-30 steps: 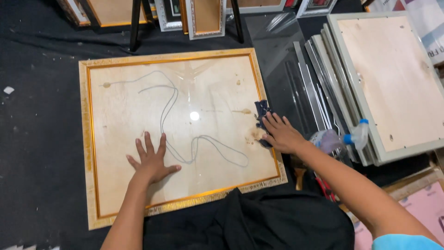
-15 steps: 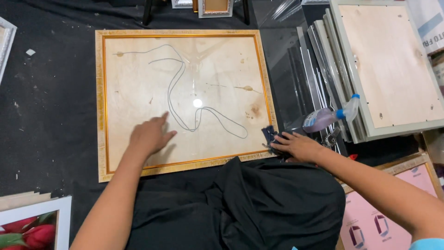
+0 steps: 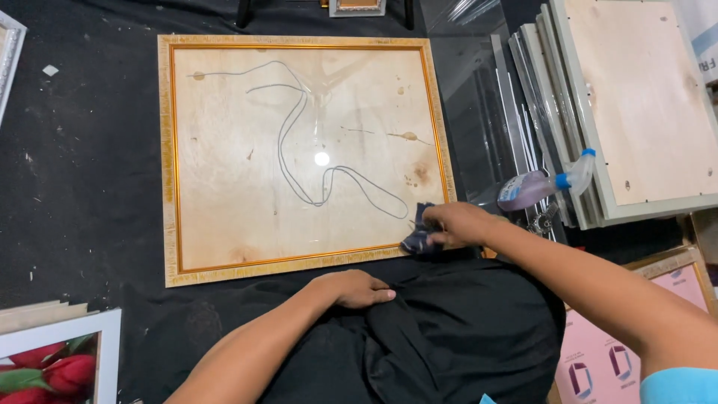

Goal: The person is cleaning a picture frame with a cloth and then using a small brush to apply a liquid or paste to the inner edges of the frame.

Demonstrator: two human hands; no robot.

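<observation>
Here my right hand pinches a dark cloth on the gold-edged picture frame's near-right corner; the frame lies ahead and left of it, long axis sideways. My left hand rests loosely curled, empty, just below.

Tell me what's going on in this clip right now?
A person kneels over a large gold-edged picture frame lying flat on black cloth. The right hand presses a small dark blue cloth against the frame's lower right corner. The left hand rests on the black fabric just below the frame. A clear spray bottle with a blue nozzle lies to the right, beside stacked frames.
</observation>
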